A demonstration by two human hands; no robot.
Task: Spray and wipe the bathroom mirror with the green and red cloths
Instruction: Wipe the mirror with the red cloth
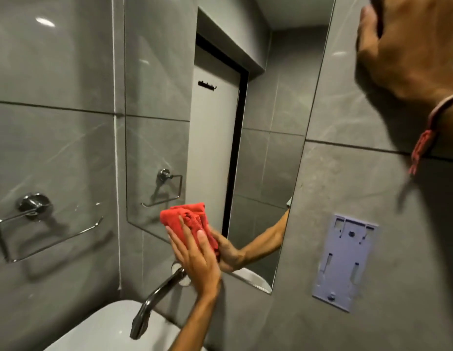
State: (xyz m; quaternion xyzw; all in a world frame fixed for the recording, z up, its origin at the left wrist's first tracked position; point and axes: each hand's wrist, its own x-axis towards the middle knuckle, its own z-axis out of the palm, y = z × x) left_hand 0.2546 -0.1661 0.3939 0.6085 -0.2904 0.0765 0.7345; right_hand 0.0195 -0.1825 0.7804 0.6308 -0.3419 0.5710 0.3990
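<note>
The left hand (192, 259) presses a bunched red cloth (188, 224) flat against the bathroom mirror (258, 102), close to the mirror's lower left corner. The fingers (180, 236) are spread and laid over the cloth, pinning it to the glass rather than curling around it, and the forearm rises from below the mirror's bottom edge. The mirror shows the reflection of that hand and arm meeting the cloth from the other side (also a white door with a dark frame and a small hook rail).

The right hand (407, 46) is planted on the grey wall tile (347, 188) just right of the mirror's upper part, palm to the wall, fingers pointing up and holding nothing. A pink thread bracelet (433, 125) circles its wrist, with a red tassel hanging down.

Right of the mirror's lower corner, a lilac plastic mounting plate (343, 262) is fixed to the tile. Below the mirror, a curved metal faucet (154, 297) juts from the wall over a white washbasin (104, 330). Left of the mirror, on the adjoining wall, hangs a chrome towel ring (35, 224), which the mirror also reflects. The green cloth and the spray bottle do not appear in this view.
</note>
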